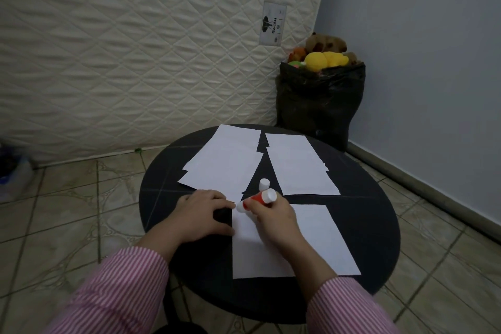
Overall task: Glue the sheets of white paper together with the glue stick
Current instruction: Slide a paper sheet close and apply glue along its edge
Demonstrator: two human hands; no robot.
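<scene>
the right hand (271, 214) grips the glue stick (256, 200) at the far left corner of the near sheet (292, 241) on the table (366, 225); best keep the left hand (202, 211), fingers curled, pinning that edge flat while spreading evenly.

A round black table (366, 225) stands on a tiled floor (54, 225). One sheet of white paper (311, 238) lies on it under the right hand's fingers (254, 209), its left edge under the left hand's fingers (217, 205). Just beyond the fingertips a small white cap (264, 184) stands on the bare top. Farther beyond lie two overlapping piles of white sheets, the left pile (227, 160) and the right pile (301, 168), apart, with a dark wedge of table between them.
</scene>
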